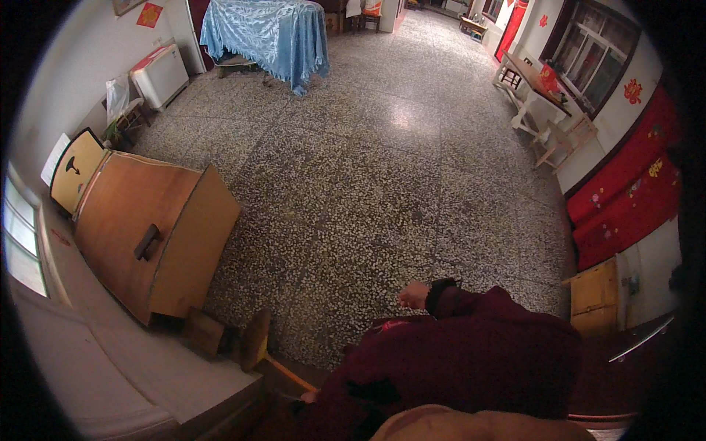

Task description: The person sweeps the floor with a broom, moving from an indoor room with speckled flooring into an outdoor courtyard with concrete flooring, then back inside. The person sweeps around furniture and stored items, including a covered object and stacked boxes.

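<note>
My left hand (309,397) shows only in part at the lower edge, beside the maroon sleeve. Its fingers close at the near end of an orange-yellow handle. That handle runs up to a broad, brown, rounded head (256,339) close to the floor; its exact kind cannot be made out. Farther right, my right hand (414,295) is over the speckled floor, below a dark cuff. Its fingers look curled in, and I cannot see whether anything is inside them. A small dark reddish thing with a bright red patch (393,323) lies just below that hand, partly hidden by the sleeve.
At the left stands a wooden cabinet (136,213) with a small brown box (202,331) at its foot. A table under a blue cloth (268,37) and a white chest (160,77) stand farther back. A wooden bench (562,143), red curtain (632,184) and yellow cabinet (594,298) line the right.
</note>
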Tool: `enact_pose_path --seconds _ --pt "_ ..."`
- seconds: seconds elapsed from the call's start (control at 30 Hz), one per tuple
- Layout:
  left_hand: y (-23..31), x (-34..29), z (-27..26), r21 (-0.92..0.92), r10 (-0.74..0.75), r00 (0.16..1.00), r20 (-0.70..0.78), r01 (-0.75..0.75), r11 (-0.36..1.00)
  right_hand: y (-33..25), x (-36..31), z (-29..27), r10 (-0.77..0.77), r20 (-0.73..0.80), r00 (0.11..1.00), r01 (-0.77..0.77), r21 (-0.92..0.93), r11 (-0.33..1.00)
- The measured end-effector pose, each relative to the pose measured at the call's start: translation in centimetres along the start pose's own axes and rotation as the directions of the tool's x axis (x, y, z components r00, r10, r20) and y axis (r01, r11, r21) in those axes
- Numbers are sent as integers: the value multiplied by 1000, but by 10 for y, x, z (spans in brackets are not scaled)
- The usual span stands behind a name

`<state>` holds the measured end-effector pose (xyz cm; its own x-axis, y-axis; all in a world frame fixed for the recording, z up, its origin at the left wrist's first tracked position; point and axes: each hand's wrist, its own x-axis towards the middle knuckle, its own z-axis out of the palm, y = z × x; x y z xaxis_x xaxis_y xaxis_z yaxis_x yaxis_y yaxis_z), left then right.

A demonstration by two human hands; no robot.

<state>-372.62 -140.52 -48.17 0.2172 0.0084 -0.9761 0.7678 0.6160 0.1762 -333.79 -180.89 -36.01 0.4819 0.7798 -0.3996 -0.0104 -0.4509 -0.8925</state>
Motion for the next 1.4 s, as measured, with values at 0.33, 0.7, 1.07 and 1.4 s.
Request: enact_pose_path --seconds 0.33,0.7,1.07,1.4 --pt "3 0 -3 32 12 1000 2 -13 999 -55 -10 7 101 -121 987 -129 -245 961" --pt "10 -3 -11 78 46 998 -38 -43 996 -65 -17 10 -66 -31 997 13 -813 582" --pt "32 -12 26 273 119 985 -121 -83 959 -11 -41 -14 -112 -122 986 -2 -684 730" --pt "82 -40 140 641 227 962 -150 -81 763 55 -75 -94 -5 -210 978 -121 -581 805"
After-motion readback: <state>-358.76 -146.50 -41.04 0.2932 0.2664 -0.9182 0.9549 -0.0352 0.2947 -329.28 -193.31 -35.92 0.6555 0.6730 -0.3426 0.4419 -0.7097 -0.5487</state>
